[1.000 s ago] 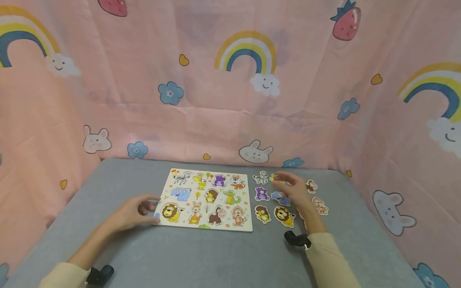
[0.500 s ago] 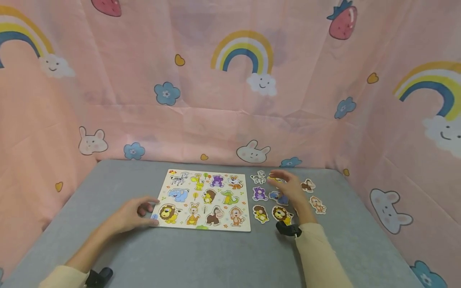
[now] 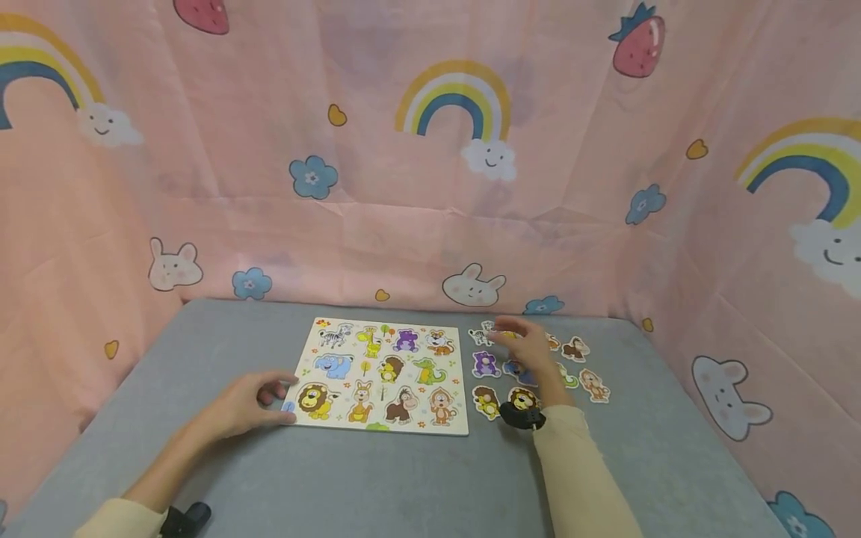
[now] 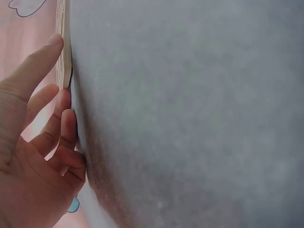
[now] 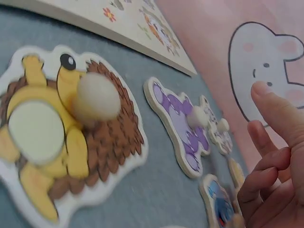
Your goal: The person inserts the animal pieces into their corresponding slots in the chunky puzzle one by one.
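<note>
A wooden animal puzzle board [image 3: 383, 377] lies on the grey table [image 3: 377, 478]. My left hand [image 3: 276, 396] rests at its near left corner, and the left wrist view shows the fingers [image 4: 47, 61] touching the board's edge [image 4: 63, 57]. Loose animal pieces lie to the right of the board: a zebra [image 3: 481, 332], a purple bear [image 3: 485, 364], a hedgehog [image 3: 486, 401] and a lion [image 3: 523, 400]. My right hand [image 3: 511, 336] hovers over them with relaxed fingers, holding nothing. The right wrist view shows the hedgehog [image 5: 61, 137], the purple bear [image 5: 183, 126] and my fingers [image 5: 270, 156] above the pieces.
More pieces lie further right: a monkey [image 3: 595, 385], a brown animal [image 3: 576, 348] and a green crocodile [image 3: 567, 376]. Pink patterned cloth [image 3: 430, 187] walls the table at the back and both sides. Bare grey table lies in front of the board.
My right hand has drifted left and farther away, towards the zebra, uncovering the crocodile piece. The left hand has stayed at the board's corner.
</note>
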`<move>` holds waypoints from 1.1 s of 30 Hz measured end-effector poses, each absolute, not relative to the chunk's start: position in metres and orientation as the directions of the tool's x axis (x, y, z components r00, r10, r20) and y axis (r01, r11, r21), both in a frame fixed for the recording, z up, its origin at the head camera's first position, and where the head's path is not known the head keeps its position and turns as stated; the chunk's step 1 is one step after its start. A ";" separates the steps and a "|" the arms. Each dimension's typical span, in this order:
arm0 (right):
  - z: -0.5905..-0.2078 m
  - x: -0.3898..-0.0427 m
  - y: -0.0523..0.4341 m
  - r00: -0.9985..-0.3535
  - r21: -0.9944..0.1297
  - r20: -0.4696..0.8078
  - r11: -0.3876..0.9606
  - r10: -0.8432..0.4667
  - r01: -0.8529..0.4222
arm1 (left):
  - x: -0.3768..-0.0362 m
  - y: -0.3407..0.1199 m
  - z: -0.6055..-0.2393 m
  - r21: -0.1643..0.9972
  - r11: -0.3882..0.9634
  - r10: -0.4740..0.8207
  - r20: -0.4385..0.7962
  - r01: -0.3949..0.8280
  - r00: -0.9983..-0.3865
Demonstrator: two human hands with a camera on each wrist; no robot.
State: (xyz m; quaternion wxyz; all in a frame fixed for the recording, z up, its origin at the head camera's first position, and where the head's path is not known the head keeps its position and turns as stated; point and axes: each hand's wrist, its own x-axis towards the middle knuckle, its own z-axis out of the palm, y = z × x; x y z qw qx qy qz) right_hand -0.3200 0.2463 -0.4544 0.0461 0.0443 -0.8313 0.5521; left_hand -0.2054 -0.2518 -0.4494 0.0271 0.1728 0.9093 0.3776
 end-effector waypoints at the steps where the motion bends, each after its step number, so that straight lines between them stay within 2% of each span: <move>1: -0.455 -0.321 0.245 -0.993 -0.916 0.118 0.384 -0.020 -0.117 | -0.205 -0.252 -0.449 0.695 0.657 0.335 0.079 0.293 -0.939; 17: -0.465 -0.337 0.234 -0.998 -0.909 0.041 0.416 0.055 -0.014 | -0.204 -0.251 -0.450 0.690 0.659 0.350 0.072 0.300 -0.934; 33: -0.466 -0.344 0.226 -0.995 -0.869 0.087 0.493 0.056 -0.048 | -0.205 -0.253 -0.449 0.673 0.660 0.377 0.090 0.335 -0.922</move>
